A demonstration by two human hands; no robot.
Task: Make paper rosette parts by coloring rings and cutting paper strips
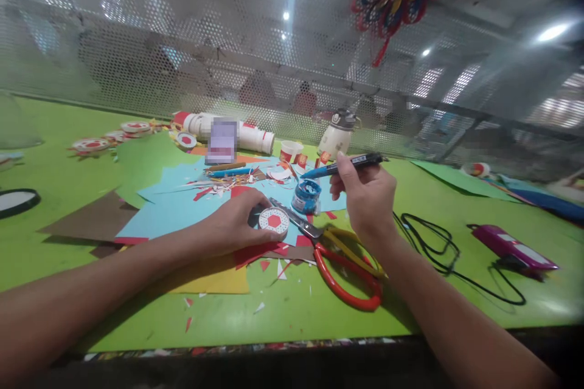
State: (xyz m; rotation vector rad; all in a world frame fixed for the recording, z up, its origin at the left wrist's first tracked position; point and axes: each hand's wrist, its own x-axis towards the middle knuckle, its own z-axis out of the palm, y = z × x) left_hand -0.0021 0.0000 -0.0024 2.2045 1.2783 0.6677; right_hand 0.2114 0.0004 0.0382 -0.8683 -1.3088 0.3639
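My left hand [238, 214] pinches a small round disc [274, 220] between thumb and fingers. The disc's white face carries a red hexagon and dark dots. In my right hand [368, 196] is a black-bodied marker [362, 162] with a blue front end. Its tip points left, just above the mouth of a small jar of blue paint [305, 198]; I cannot tell whether they touch. Large scissors [312, 230] with red and yellow handles lie between my hands, their blades running toward the disc and jar.
Blue paper [182, 206], brown paper [91, 222] and scraps cover the middle. Behind stand a phone [222, 141], white rolls [255, 138], a paper cup [291, 150] and a bottle [337, 134]. A purple device [513, 246] with a black cord [449, 264] lies right.
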